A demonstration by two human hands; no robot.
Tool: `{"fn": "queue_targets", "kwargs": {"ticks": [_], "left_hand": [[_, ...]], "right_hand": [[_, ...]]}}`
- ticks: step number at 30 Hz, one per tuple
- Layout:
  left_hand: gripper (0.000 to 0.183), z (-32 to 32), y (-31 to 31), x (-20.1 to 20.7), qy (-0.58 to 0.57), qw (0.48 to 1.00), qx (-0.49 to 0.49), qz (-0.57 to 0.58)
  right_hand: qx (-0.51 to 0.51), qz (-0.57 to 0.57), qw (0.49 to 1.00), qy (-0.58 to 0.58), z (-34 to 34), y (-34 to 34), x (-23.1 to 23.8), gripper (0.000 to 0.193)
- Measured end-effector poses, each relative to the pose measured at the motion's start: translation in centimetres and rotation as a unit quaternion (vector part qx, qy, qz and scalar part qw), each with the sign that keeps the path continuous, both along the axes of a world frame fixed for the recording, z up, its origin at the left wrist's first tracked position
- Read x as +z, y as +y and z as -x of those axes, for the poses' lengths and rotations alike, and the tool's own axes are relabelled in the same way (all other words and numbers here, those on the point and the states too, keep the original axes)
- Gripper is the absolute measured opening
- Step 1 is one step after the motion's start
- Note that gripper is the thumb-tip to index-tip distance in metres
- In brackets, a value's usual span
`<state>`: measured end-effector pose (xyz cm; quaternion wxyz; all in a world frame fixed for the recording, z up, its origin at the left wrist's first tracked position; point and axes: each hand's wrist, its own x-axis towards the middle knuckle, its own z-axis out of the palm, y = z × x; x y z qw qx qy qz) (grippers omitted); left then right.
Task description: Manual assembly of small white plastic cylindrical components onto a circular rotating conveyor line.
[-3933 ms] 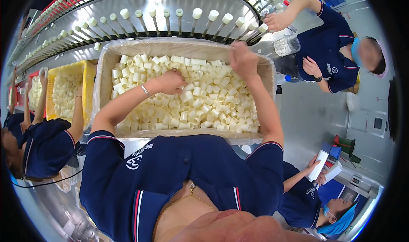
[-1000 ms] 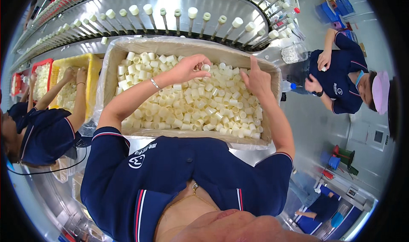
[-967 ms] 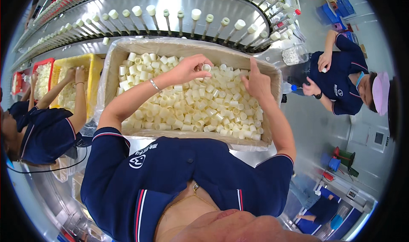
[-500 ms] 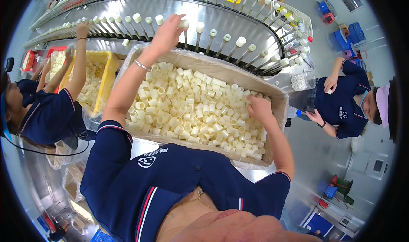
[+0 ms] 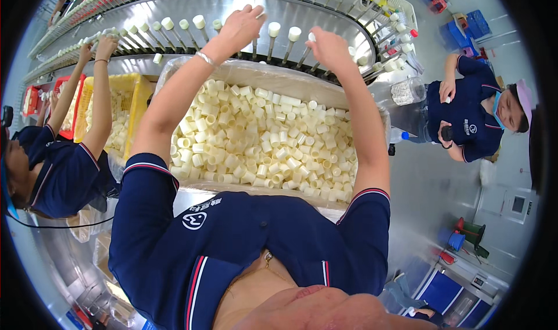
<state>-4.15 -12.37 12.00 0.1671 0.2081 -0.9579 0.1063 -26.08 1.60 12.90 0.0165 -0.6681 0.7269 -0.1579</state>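
Note:
Over the near row of upright metal rods (image 5: 289, 51), my left hand (image 5: 241, 29) has its fingers curled together, with a bit of white at their tips. What it grips is mostly hidden. My right hand (image 5: 331, 50) is closed at another rod farther right, and a short white plastic sleeve (image 5: 312, 37) shows at its fingertips. White pieces cap many rods, such as the white cap (image 5: 274, 29) between my hands. Below my arms stands a lined carton (image 5: 290, 77) of loose cream-white plastic sleeves (image 5: 261, 138), short and hollow.
The rods line a curved metal track around a steel table (image 5: 244, 4). At left, a co-worker's hands (image 5: 104, 46) reach to the rods above a yellow crate (image 5: 139, 92). On the right, another person (image 5: 474, 103) stands beside a clear tub (image 5: 408, 90) of small white pieces.
My right hand has risen from the sleeves in the carton to the rods with a sleeve. My left hand stays at the rods, slightly higher. The view has shifted a little.

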Motion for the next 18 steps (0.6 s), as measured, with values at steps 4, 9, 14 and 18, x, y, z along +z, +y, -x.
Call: {"fn": "queue_targets", "kwargs": {"ticks": [4, 9, 14, 18], "left_hand": [[0.040, -0.7, 6.2, -2.5, 0.129, 0.971, -0.202, 0.004], [0.026, -3.8, 11.6, -11.1, -0.066, 0.955, -0.276, -0.085], [0.025, -4.0, 12.5, -14.3, -0.144, 0.961, -0.089, -0.219], [0.031, -2.5, 13.4, -13.2, -0.216, 0.952, -0.037, -0.213]], "right_hand": [[-0.059, -0.105, 0.992, 0.042, 2.2, -0.8, 0.4, 0.035], [-0.173, -0.055, 0.983, 0.014, 2.5, 2.6, -1.5, 0.038], [-0.021, 0.206, 0.978, -0.031, -2.1, 8.0, -5.6, 0.026], [0.169, 0.134, 0.975, 0.051, -6.5, 10.7, -11.2, 0.022]]}}
